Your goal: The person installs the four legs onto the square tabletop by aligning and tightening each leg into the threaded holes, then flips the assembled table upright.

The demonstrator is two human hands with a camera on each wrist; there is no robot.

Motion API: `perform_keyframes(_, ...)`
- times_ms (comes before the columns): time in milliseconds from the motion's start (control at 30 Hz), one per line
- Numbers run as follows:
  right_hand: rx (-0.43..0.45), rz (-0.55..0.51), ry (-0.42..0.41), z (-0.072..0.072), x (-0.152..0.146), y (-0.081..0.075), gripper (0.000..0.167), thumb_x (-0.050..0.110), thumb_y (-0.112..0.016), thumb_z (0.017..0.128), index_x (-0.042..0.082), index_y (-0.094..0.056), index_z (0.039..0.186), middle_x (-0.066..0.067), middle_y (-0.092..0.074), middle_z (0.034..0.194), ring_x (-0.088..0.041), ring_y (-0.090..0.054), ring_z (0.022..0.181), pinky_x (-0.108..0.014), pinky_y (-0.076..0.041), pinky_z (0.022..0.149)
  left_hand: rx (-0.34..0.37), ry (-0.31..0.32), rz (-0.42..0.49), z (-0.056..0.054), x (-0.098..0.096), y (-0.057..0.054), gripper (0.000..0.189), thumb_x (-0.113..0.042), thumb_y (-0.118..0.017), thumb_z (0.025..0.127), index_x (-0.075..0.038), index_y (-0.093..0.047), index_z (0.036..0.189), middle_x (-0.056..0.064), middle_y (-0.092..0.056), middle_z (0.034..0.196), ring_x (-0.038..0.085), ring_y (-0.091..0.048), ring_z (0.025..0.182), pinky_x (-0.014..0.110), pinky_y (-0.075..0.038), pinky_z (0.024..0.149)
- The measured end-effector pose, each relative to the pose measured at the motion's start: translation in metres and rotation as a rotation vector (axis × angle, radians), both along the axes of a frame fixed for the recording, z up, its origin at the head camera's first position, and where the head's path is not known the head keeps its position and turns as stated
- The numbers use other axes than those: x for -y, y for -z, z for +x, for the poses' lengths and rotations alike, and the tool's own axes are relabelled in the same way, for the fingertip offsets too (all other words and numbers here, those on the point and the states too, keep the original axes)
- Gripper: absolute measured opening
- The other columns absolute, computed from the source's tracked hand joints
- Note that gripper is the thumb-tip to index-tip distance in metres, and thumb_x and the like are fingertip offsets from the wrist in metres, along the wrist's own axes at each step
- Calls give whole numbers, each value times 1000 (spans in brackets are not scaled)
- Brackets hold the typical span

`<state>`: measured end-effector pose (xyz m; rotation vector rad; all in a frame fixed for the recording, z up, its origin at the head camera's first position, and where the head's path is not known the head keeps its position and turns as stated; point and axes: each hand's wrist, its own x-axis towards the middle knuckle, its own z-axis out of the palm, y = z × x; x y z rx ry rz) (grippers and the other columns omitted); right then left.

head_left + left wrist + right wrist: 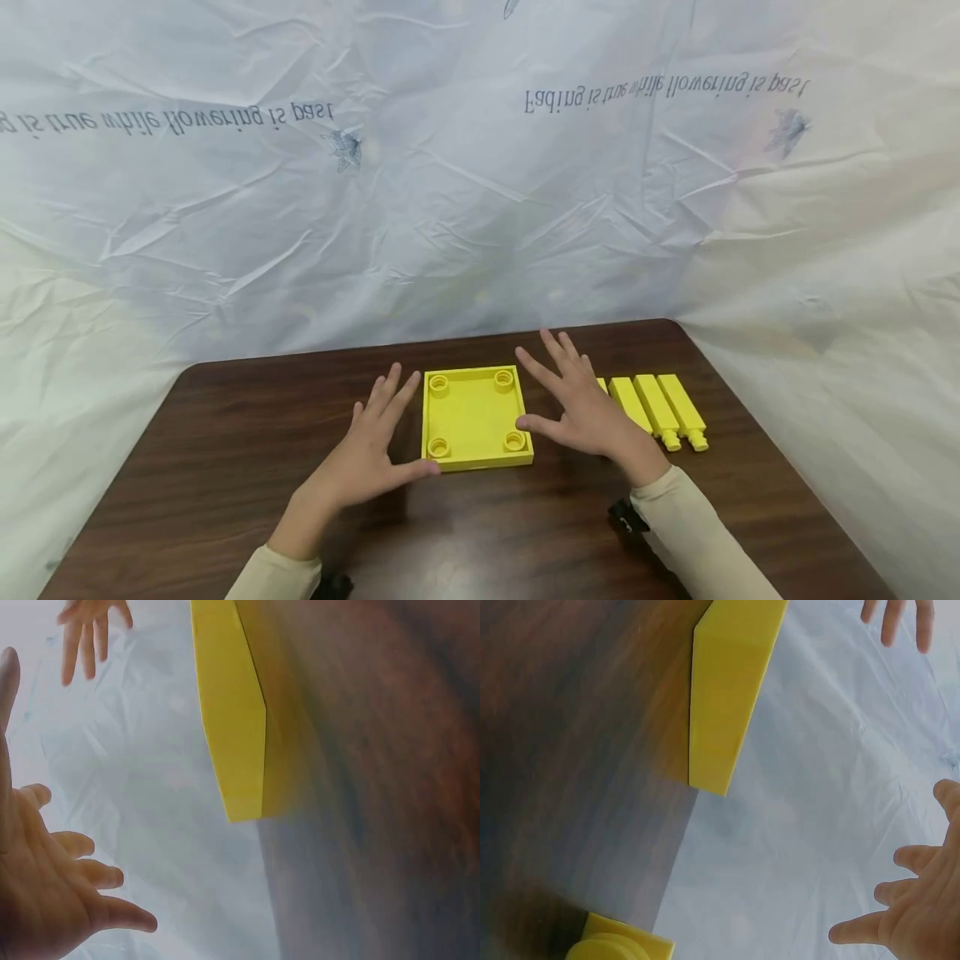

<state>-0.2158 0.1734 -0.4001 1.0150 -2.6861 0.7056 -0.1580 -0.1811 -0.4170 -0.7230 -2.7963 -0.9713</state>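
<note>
A square yellow tray-like plate (474, 417) with a raised rim and a round socket at each corner lies on the table in the head view. My left hand (366, 454) is spread at its left side, thumb near the front left corner. On the other side my right hand (581, 408) is spread too, its thumb over the plate's right edge. Both hands hold nothing. In the left wrist view the plate's side wall (234, 712) stands beyond the left fingers (124, 915). The right wrist view shows the right fingers (859, 930) apart from the plate (731, 697).
Several yellow posts (681, 408) with ridged plug ends lie in a row right of the right hand, partly hidden by it. The dark wooden table (247, 433) ends at a white printed cloth (450, 208) hanging behind and around it.
</note>
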Motion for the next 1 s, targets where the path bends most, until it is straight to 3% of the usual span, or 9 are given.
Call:
perform_keyframes(367, 48, -12, 91, -12, -17, 1, 97, 53, -76, 95, 32, -18, 171, -13, 3, 177, -44, 8, 161, -80, -5, 119, 128, -40, 117, -18, 8, 11, 111, -50, -79, 93, -35, -2, 171, 7, 5, 178, 44, 2, 161, 84, -7, 115)
perform_keyframes(633, 80, -16, 142, -19, -29, 2, 98, 59, -74, 95, 34, -17, 171, -14, 3, 177, -45, 9, 161, -82, -8, 117, 136, -63, 183, -35, 14, 23, 104, -48, -75, 98, -35, -3, 171, 10, 3, 177, 46, -8, 160, 79, -25, 114)
perform_keyframes(833, 95, -9, 173, -24, -34, 2, 98, 58, -74, 95, 34, -16, 171, -11, 6, 177, -42, 12, 161, -82, -9, 116, 149, -85, 273, -43, 21, 31, 95, -44, -69, 103, -30, -5, 172, 14, -4, 177, 47, -10, 160, 77, -24, 117)
perform_keyframes(1000, 127, -13, 194, -26, -38, 2, 98, 57, -73, 96, 33, -16, 171, -8, 10, 177, -41, 13, 161, -82, -10, 116, 203, -114, 359, -46, 25, 35, 87, -38, -63, 107, -28, -5, 172, 14, -8, 177, 46, -11, 160, 75, -21, 119)
